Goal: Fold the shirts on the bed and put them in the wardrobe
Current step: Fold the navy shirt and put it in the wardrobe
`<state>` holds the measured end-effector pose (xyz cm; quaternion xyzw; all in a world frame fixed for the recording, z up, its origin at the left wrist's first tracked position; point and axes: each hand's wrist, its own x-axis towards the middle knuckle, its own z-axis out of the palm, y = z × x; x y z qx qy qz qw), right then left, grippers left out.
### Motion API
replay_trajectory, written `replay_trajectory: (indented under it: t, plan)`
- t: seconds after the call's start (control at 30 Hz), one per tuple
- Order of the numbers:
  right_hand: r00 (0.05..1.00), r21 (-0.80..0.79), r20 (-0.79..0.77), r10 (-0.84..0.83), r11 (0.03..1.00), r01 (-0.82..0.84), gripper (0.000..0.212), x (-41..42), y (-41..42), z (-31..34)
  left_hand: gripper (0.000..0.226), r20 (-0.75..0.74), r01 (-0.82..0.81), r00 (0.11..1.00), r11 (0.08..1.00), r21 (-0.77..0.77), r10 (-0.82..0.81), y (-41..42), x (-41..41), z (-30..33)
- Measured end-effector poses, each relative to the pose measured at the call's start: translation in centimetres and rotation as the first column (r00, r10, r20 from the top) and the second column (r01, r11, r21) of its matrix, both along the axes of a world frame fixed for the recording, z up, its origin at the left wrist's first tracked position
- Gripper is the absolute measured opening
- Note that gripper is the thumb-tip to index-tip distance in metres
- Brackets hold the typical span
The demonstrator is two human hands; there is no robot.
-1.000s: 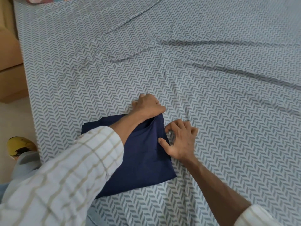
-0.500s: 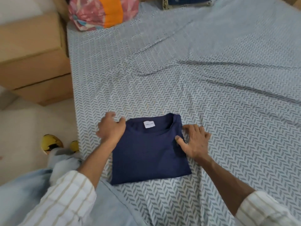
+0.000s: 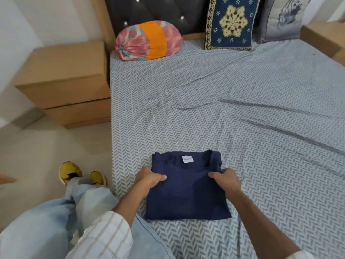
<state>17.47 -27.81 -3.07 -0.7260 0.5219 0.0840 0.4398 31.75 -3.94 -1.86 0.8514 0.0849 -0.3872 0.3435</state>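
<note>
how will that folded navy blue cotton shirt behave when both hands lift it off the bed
The folded navy blue cotton shirt is soft cloth, so it will probably sag wherever it is unsupported. The left hand and right hand grip only its side edges, so the near end may droop. It looks light, and the layers could slip apart.

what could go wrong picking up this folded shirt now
The left hand and right hand grip only the side edges of the folded navy shirt, so its middle may sag and the folds could slip open when lifted. The bunched collar corner looks loose and might unfold first.
</note>
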Motion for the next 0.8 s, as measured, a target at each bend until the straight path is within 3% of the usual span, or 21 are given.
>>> replay_trajectory:
  t: [0.2, 0.3, 0.43, 0.67, 0.8]
  plan:
    - [0.977, 0.305, 0.204, -0.058, 0.952, -0.007, 0.021, -0.1, -0.9, 1.8, 0.016, -0.081, -0.050, 0.996, 0.941, -0.335, 0.024, 0.5, -1.0, 2.3]
    - [0.929, 0.493, 0.357, -0.098, 0.865, -0.098, 0.025, -0.6, -0.4, 3.5, 0.019, -0.216, -0.200, 0.971, 0.833, -0.516, 0.100, 1.4, -1.7, 3.5]
    - [0.893, 0.550, 0.445, -0.069, 0.808, -0.212, 0.026, -0.6, 0.7, 5.9, 0.026, -0.300, -0.245, 0.952, 0.747, -0.618, 0.064, 3.2, -2.1, 5.2]
    - [0.826, 0.585, 0.559, -0.069, 0.739, -0.334, 0.035, 1.2, 3.9, 10.2, 0.055, -0.199, -0.206, 0.977, 0.601, -0.772, 0.079, 9.4, -2.5, 9.9]
    - [0.762, 0.576, 0.646, -0.042, 0.682, -0.451, 0.034, 2.5, 6.6, 12.9, 0.064, -0.131, -0.204, 0.977, 0.555, -0.806, 0.170, 13.4, -3.4, 13.3]
